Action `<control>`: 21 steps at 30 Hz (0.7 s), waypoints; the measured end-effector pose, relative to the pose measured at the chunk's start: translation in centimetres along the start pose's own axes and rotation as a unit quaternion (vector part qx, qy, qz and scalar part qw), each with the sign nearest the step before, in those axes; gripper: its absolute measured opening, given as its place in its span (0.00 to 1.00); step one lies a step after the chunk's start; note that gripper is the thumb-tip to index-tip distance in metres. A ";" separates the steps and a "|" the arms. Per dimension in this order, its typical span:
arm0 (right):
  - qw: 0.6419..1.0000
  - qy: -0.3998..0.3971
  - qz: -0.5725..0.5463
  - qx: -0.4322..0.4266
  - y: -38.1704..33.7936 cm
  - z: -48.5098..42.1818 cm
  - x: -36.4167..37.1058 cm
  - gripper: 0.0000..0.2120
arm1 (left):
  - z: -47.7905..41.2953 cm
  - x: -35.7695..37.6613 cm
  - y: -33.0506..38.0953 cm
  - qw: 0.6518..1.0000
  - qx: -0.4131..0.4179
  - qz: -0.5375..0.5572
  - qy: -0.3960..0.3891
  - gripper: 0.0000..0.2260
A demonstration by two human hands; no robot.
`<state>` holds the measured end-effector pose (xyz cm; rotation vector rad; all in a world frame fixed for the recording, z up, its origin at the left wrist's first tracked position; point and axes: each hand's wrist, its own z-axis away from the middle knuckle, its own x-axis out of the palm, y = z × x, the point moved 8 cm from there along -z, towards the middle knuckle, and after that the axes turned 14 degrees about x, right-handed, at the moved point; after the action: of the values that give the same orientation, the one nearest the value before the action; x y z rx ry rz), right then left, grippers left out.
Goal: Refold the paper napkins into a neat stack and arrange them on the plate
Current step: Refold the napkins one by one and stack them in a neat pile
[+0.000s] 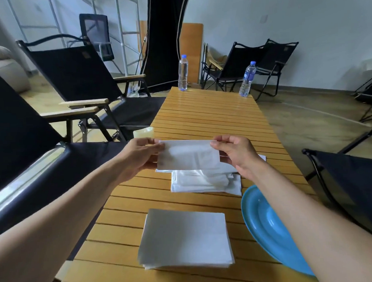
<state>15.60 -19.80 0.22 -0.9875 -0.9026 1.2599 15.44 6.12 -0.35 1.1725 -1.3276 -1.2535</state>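
Observation:
A white paper napkin (187, 154) is held up above the wooden slat table (211, 116), folded into a wide strip. My left hand (139, 155) pinches its left end and my right hand (236, 152) pinches its right end. Beneath it lies a loose pile of crumpled white napkins (203, 183). Nearer to me a neat stack of folded napkins (185, 239) rests on the table. A blue plate (266, 228) sits at the table's right edge, partly hidden by my right forearm, with nothing on the part I can see.
Two water bottles (183, 72) (247, 78) stand at the table's far end. A pale cup (143, 133) sits at the left edge behind my left hand. Black folding chairs (77, 81) flank the table on the left, and another (355, 177) stands on the right.

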 end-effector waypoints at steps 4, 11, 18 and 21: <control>1.000 -0.010 0.021 -0.005 0.5 5.7 -0.6 0.05 | 5.2 -0.8 1.7 0.999 -0.025 -0.022 -0.019 0.08; 0.995 -0.038 0.093 0.025 5.3 12.3 -0.4 0.09 | 12.6 -1.6 -0.4 0.991 -0.090 -0.084 -0.056 0.10; 0.981 -0.024 0.186 0.042 8.1 11.7 -0.5 0.14 | 13.2 -1.9 -2.9 0.969 -0.092 -0.216 -0.082 0.07; 0.972 -0.015 0.232 0.030 7.7 11.0 -0.9 0.18 | 12.1 -2.1 -2.4 0.947 -0.082 -0.285 -0.125 0.10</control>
<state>2.65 -19.32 -3.47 -1.1753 -0.6702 1.6870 3.73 9.46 -3.31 1.3604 -1.0580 -1.9457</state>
